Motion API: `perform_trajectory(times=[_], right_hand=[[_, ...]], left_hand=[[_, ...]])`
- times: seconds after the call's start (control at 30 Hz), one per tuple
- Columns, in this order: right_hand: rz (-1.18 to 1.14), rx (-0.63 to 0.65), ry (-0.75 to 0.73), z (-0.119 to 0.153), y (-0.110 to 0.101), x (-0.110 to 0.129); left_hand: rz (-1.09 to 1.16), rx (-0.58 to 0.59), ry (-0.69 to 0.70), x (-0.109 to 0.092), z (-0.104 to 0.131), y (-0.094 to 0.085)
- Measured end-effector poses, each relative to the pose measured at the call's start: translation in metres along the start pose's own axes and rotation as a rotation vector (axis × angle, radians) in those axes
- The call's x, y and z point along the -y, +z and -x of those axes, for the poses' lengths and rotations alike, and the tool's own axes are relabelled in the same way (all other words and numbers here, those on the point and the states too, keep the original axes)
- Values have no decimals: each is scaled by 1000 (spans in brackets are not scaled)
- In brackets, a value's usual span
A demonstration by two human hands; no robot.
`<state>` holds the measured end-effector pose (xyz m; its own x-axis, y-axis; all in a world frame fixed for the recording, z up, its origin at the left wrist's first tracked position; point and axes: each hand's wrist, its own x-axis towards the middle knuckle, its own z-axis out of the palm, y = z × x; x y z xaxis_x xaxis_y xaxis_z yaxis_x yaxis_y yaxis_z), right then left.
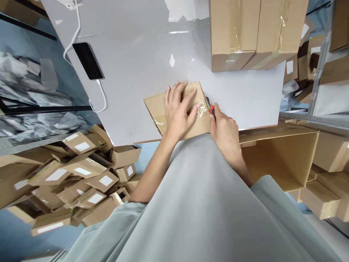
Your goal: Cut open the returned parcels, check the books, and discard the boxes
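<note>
An open left hand (pixel 177 112) covers a probably light, stiff box (pixel 201 127), best held edgewise; the right hand (pixel 226 134) grips a cutter (pixel 212 109).

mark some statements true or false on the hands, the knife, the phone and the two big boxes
1. The left hand presses or rests on the small box. True.
2. The knife is in the left hand. False: the right hand holds it.
3. The phone shows a lit screen. False: its screen is dark.
4. A white cable is plugged into the phone. True.
5. The two big boxes stand far apart on the table. False: they sit side by side.
</note>
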<state>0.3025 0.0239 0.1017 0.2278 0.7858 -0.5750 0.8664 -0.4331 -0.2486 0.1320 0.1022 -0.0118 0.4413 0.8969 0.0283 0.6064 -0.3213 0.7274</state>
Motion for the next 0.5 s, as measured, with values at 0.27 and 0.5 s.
perform_trajectory(times=[0.27, 0.5], right_hand=[[-1, 24, 9, 3, -5, 5], [-37, -16, -2, -8, 2, 11]], left_hand=[[3, 11, -6, -1, 0, -1], [27, 29, -27, -1, 0, -1]])
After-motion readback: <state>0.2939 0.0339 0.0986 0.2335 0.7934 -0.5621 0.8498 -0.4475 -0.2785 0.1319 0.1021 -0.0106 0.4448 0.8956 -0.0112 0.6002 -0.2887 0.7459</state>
